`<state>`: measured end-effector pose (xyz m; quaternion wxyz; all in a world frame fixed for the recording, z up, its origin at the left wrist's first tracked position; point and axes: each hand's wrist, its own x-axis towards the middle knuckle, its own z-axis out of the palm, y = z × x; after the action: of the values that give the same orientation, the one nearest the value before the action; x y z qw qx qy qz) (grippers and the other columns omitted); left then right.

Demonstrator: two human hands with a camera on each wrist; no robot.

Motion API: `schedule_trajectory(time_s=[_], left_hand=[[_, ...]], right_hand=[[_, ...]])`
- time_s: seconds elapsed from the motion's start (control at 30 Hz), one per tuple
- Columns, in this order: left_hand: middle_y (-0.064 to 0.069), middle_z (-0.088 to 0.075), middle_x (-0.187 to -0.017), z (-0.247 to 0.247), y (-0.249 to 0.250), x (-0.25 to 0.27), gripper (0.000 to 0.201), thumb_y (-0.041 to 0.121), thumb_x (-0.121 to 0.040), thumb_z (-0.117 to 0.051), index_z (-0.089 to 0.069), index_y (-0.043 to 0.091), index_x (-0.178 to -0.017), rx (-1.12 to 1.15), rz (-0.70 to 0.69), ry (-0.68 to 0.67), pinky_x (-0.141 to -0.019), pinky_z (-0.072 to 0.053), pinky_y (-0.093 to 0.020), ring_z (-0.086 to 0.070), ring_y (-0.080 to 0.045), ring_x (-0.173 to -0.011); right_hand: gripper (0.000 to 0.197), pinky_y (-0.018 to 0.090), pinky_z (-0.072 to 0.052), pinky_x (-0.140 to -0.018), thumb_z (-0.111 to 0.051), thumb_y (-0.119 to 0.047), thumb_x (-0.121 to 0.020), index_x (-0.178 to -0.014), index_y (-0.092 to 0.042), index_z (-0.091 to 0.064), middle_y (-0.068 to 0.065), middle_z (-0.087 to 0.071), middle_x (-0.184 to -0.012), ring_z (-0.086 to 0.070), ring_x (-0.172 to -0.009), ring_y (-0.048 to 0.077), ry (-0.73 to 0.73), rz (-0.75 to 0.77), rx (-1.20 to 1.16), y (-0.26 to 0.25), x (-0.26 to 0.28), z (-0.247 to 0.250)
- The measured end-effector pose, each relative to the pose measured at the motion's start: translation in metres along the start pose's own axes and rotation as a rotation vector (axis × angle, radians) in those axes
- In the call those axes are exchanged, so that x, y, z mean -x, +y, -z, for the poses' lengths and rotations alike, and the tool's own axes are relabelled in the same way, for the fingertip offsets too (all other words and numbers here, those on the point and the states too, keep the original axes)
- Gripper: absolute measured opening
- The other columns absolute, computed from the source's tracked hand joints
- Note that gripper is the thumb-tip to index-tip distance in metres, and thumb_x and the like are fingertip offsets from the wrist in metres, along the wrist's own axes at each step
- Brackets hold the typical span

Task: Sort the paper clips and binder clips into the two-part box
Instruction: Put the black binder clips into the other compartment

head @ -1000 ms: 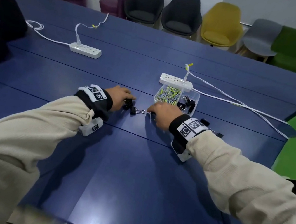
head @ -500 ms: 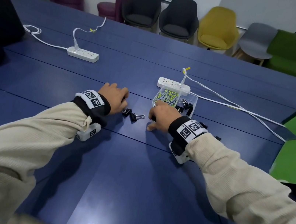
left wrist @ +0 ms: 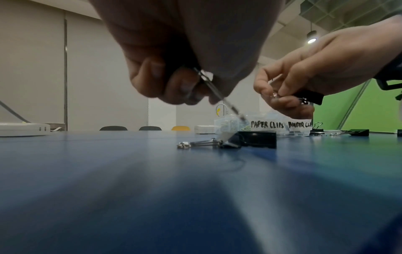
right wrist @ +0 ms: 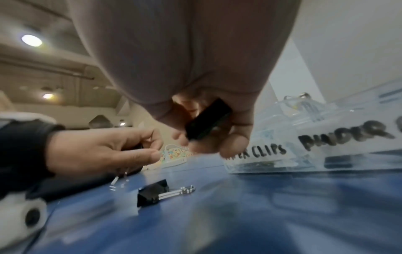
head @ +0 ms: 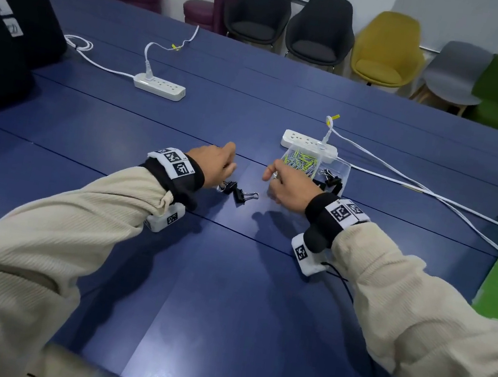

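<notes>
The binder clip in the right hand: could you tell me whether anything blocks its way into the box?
Nothing visible does. The right hand holds the binder clip just beside the clear box, whose top is open; the binder-clip side sits right of the paper clips.

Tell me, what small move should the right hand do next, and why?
Probably carry it over the box's binder-clip side and let go. The right hand already holds a black binder clip off the table, near that labelled box, whose right part holds binder clips.
</notes>
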<state>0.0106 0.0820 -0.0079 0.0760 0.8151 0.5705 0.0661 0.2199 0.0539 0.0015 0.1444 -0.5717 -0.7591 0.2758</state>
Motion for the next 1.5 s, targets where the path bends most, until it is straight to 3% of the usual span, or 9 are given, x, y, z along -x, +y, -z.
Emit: schedule_trajectory(time_s=[0.23, 0.37, 0.57, 0.67, 0.8, 0.93, 1.13, 1.33, 1.5], left_hand=[[0.006, -0.058, -0.076, 0.001, 0.001, 0.003, 0.042, 0.047, -0.079, -0.057, -0.046, 0.032, -0.116, -0.061, -0.040, -0.169, -0.063, -0.038, -0.029, -0.055, -0.021, -0.075], [0.004, -0.063, -0.085, -0.001, -0.001, 0.001, 0.053, 0.052, -0.066, -0.060, -0.048, 0.039, -0.116, -0.088, -0.062, -0.217, -0.064, -0.040, -0.028, -0.059, -0.022, -0.079], [0.007, -0.063, -0.084, -0.008, -0.007, -0.005, 0.021, 0.047, -0.072, -0.067, -0.059, 0.036, -0.087, -0.051, -0.103, -0.181, -0.068, -0.048, -0.029, -0.062, -0.019, -0.083], [0.007, -0.065, -0.088, -0.011, -0.010, -0.007, 0.020, 0.051, -0.074, -0.063, -0.059, 0.034, -0.083, -0.056, -0.095, -0.132, -0.067, -0.044, -0.028, -0.063, -0.020, -0.088], [0.004, -0.057, -0.088, -0.005, -0.006, 0.000, 0.062, 0.076, -0.068, -0.056, -0.050, 0.024, -0.103, -0.149, 0.062, -0.065, -0.068, -0.039, -0.031, -0.060, -0.023, -0.088], [-0.008, -0.063, -0.100, -0.002, -0.008, 0.004, 0.097, 0.093, -0.056, -0.044, -0.047, 0.014, -0.112, -0.268, 0.284, -0.156, -0.069, -0.043, -0.033, -0.061, -0.029, -0.092], [-0.012, -0.061, -0.111, -0.010, -0.005, -0.002, 0.073, 0.078, -0.077, -0.042, -0.053, 0.013, -0.110, -0.216, 0.204, -0.299, -0.076, -0.044, -0.034, -0.058, -0.031, -0.098], [-0.014, -0.061, -0.109, -0.013, -0.003, -0.003, 0.057, 0.064, -0.084, -0.046, -0.050, 0.012, -0.106, -0.197, 0.151, -0.258, -0.073, -0.044, -0.035, -0.058, -0.032, -0.097], [-0.008, -0.060, -0.093, -0.010, -0.003, -0.003, 0.051, 0.068, -0.080, -0.047, -0.045, 0.017, -0.088, -0.170, 0.134, -0.243, -0.068, -0.043, -0.033, -0.055, -0.028, -0.082]], right_hand=[[0.050, 0.031, -0.041, -0.070, -0.062, -0.056, -0.081, -0.119, -0.026, -0.049, 0.001, -0.057, -0.081, -0.053, -0.078, 0.024, -0.075, 0.095, 0.479, -0.013, -0.011, -0.022], [0.044, 0.029, -0.043, -0.072, -0.068, -0.057, -0.077, -0.111, -0.030, -0.061, 0.003, -0.063, -0.090, -0.062, -0.090, 0.025, -0.082, 0.106, 0.468, -0.009, -0.021, -0.027], [0.042, 0.026, -0.041, -0.069, -0.072, -0.063, -0.070, -0.091, -0.027, -0.068, -0.002, -0.062, -0.087, -0.059, -0.083, 0.019, -0.049, 0.130, 0.437, 0.001, -0.022, -0.023], [0.044, 0.027, -0.046, -0.068, -0.063, -0.065, -0.078, -0.083, -0.022, -0.062, -0.001, -0.064, -0.083, -0.059, -0.075, 0.013, 0.082, 0.142, 0.171, -0.001, -0.008, -0.011], [0.036, 0.014, -0.043, -0.051, -0.055, -0.051, -0.091, -0.089, -0.016, -0.058, -0.001, -0.071, -0.075, -0.055, -0.052, 0.004, 0.289, -0.049, -0.371, 0.005, 0.007, 0.031], [0.030, 0.018, -0.033, -0.037, -0.062, -0.047, -0.084, -0.083, -0.017, -0.061, 0.004, -0.071, -0.070, -0.048, -0.040, 0.008, 0.439, -0.323, -0.434, 0.040, 0.002, 0.066], [0.033, 0.027, -0.042, -0.052, -0.052, -0.035, -0.084, -0.084, -0.007, -0.068, 0.006, -0.070, -0.076, -0.054, -0.062, 0.023, 0.297, -0.524, -0.045, 0.064, -0.012, 0.076], [0.055, 0.030, -0.050, -0.060, -0.043, -0.064, -0.087, -0.074, -0.013, -0.059, 0.013, -0.066, -0.089, -0.065, -0.081, 0.030, 0.346, -0.529, -0.079, 0.060, -0.014, 0.071], [0.052, 0.038, -0.060, -0.054, -0.046, -0.059, -0.091, -0.110, -0.011, -0.056, 0.006, -0.056, -0.106, -0.066, -0.089, 0.025, 0.472, -0.479, -0.390, 0.053, -0.001, 0.076]])
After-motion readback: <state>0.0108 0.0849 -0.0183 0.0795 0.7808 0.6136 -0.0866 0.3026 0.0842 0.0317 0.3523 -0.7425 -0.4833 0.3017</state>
